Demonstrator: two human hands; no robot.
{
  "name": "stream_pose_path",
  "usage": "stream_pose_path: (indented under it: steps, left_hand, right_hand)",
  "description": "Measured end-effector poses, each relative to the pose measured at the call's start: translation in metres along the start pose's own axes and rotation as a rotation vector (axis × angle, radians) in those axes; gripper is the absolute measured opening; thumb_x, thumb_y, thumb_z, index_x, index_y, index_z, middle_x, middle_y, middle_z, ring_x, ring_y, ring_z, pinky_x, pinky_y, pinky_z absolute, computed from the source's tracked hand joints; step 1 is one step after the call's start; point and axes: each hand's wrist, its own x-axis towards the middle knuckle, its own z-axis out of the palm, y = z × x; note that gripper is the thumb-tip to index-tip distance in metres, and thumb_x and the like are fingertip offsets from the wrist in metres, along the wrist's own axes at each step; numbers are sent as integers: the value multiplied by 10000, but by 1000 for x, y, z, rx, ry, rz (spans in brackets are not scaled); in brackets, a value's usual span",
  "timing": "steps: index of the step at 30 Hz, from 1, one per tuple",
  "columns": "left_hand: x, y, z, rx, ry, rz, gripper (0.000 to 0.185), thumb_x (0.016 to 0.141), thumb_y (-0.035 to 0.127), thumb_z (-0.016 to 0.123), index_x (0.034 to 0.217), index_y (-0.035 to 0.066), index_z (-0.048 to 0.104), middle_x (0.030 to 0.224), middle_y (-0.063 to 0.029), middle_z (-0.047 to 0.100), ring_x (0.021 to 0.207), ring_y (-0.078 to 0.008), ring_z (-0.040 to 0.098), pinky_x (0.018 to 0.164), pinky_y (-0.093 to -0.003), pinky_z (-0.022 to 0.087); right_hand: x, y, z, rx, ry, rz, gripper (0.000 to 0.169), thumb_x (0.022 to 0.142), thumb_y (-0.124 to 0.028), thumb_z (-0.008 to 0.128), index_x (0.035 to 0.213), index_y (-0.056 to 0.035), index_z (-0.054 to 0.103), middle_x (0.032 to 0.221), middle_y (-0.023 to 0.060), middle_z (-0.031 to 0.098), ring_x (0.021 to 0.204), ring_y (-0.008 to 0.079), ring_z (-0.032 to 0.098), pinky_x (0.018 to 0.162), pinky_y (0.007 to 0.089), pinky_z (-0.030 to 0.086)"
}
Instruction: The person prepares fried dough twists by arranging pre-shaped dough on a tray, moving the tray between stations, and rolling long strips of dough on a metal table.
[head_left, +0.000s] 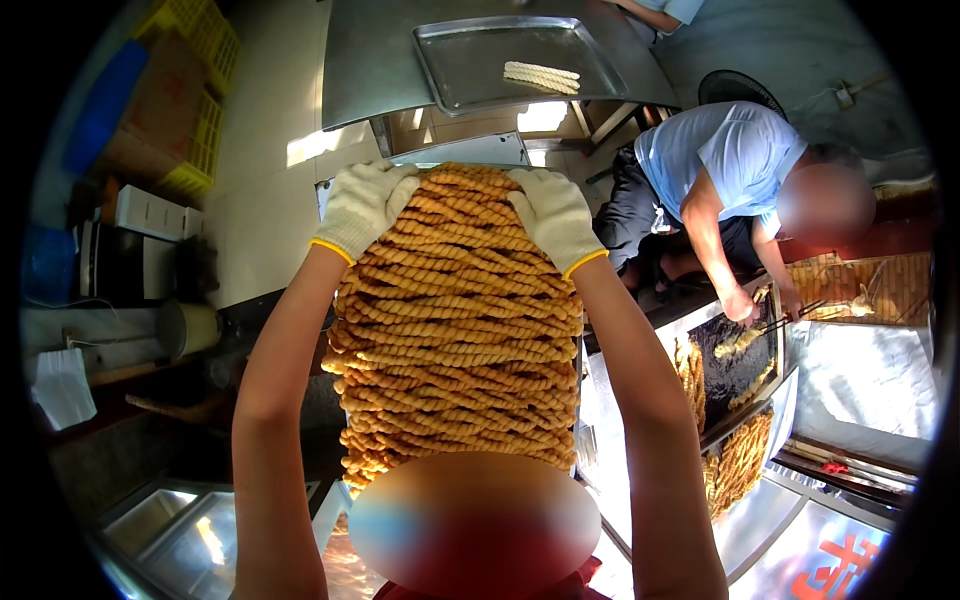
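Observation:
A thick layered stack of golden fried dough twists (457, 330) lies crosswise before me. Over its far left corner curls my left hand (366, 201), in a white knit glove with a yellow cuff. My right hand (556, 214), gloved alike, grips the far right corner. Both thumbs point inward along the twists, while the fingertips are hidden at the far end. A tray or stand under the stack is mostly covered; only slivers of a pale edge show. A blurred oval hides the stack's near end.
Beyond stands a metal table (375, 60) bearing a tray (465, 56) with pale raw twists (541, 76). At right, a co-worker (720, 165) holds long chopsticks (795, 319) over a fryer (731, 360). Yellow crates (196, 142) stand at left. Fried twists (739, 461) lie near the fryer.

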Motion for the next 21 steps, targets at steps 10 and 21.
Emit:
stream_pose_path:
  steps: [10,21]
  left_hand:
    - [-8,-1,38,94,296,-7,492,1060,438,355,1365,121,574,1436,-163,537,1242,-334,579,1151,-513,353]
    - [-9,65,21,303,288,20,597,1077,457,266,1564,114,302,1624,-156,285,1518,-307,222,1246,-507,84]
  right_hand:
    - [-11,-3,12,-219,186,-110,432,989,-328,540,1317,-47,557,1321,159,578,1208,318,565,1115,470,339]
    - [-105,-2,-29,3,454,42,571,910,-211,637,1384,61,471,1397,287,507,1284,417,506,1128,538,339]
